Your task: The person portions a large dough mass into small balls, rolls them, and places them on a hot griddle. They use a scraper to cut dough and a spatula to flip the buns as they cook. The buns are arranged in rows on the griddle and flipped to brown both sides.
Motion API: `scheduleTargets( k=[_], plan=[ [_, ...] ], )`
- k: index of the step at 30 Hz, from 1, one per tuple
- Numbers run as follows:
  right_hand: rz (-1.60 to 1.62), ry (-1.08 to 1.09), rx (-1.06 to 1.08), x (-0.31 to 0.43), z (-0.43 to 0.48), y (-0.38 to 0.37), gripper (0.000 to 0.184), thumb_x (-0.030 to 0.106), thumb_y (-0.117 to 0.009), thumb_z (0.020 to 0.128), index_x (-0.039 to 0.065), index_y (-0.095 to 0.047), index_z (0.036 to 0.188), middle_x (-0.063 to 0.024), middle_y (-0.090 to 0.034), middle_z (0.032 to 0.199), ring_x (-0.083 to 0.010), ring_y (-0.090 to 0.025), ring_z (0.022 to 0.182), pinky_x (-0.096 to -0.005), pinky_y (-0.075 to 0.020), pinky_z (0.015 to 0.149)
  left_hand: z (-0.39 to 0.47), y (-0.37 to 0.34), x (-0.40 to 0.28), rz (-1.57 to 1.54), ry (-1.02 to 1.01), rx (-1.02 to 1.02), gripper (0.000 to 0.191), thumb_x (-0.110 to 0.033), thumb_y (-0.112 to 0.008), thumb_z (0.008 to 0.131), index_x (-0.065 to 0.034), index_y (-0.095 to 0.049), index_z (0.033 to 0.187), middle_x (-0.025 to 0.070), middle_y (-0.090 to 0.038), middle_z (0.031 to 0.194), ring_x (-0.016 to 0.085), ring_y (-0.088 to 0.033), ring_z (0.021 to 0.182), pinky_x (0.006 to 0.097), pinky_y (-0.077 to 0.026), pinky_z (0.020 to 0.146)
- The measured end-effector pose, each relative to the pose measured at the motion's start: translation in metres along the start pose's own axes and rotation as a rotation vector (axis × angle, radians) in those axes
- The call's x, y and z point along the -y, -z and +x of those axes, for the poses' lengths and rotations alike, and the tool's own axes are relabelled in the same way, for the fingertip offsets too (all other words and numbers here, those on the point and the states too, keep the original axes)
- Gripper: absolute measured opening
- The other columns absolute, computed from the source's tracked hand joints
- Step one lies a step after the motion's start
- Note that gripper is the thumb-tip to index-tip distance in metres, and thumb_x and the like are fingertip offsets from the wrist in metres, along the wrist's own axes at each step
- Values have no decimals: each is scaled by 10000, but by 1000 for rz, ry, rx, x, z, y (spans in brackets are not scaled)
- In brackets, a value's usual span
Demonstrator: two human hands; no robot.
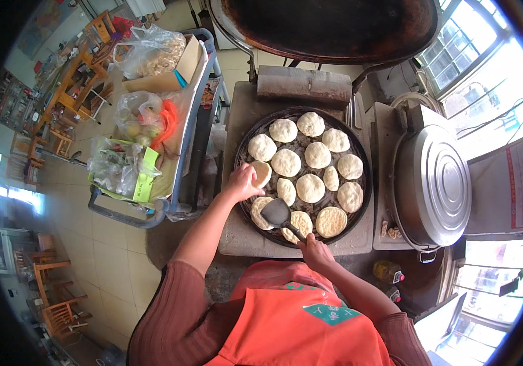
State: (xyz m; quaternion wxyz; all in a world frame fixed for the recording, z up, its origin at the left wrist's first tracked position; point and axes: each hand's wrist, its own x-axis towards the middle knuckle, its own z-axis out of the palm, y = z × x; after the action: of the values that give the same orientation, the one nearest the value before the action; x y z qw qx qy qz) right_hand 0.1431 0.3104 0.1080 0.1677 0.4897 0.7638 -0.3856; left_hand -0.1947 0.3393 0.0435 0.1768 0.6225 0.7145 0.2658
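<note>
Several pale round dough cakes (310, 188) lie in a large round black griddle pan (366, 176) in front of me. At the pan's left side my left hand (244, 183) has its fingers on the edge of one cake (261, 174), which looks slightly tilted. My right hand (315, 250) holds the handle of a dark metal spatula (276, 213) at the near edge; the blade is over the near-left cakes and partly covers them. Two near cakes, one at the near right (331, 222), show a rougher, browner top. Two small, narrow pieces (286, 191) lie among the round ones.
A large round griddle lid (334, 27) is raised behind the pan. To the right stands a big pot with a ridged metal lid (444, 185). A cart (197, 119) with bags and boxes is at the left. Oil bottles (387, 271) stand low at the right.
</note>
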Motion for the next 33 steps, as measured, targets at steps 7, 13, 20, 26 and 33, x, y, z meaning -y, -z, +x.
scheduleTargets(
  k=[7, 13, 20, 26, 33],
  plan=[
    [27, 165, -204, 38, 77, 6, 368, 330, -466, 1015, -28, -437, 1096, -307, -675, 853, -490, -664, 826, -571, -516, 685, -101, 13, 5, -420, 450, -391, 206, -180, -743, 895, -37, -595, 874, 57, -637, 752, 159, -608, 697, 317, -502, 666],
    [-395, 60, -131, 61, 148, -22, 289, 174, -450, 992, 9, -529, 1216, -198, -725, 1023, -333, -734, 920, -446, -599, 733, -183, -9, -20, -594, 607, -312, 165, -171, -736, 902, -50, -627, 918, 8, -667, 795, 93, -625, 737, 264, -519, 708],
    [-316, 65, -92, 87, 140, 9, 258, 164, -449, 986, 27, -526, 1191, -220, -711, 1051, -369, -717, 966, -477, -573, 811, -187, -9, 18, -628, 602, -358, 159, -167, -731, 907, -45, -633, 935, 23, -686, 831, 103, -648, 772, 273, -528, 727],
    [-372, 181, -63, 70, 149, 4, 522, 97, -466, 934, -104, -383, 1409, -254, -715, 930, -388, -724, 843, -474, -580, 714, -26, 8, 32, -371, 217, -305, 233, -107, -711, 908, -13, -611, 1096, 100, -703, 1005, 178, -686, 925, 322, -561, 783],
    [-28, 18, -38, 41, 37, 12, 297, 273, -492, 972, -13, -488, 1055, -323, -675, 883, -487, -676, 865, -566, -529, 763, 127, -25, 45, 125, 99, 30, 595, -205, -837, 688, -17, -598, 1199, 208, -600, 1248, 376, -554, 1196, 455, -468, 1020]
  ],
)
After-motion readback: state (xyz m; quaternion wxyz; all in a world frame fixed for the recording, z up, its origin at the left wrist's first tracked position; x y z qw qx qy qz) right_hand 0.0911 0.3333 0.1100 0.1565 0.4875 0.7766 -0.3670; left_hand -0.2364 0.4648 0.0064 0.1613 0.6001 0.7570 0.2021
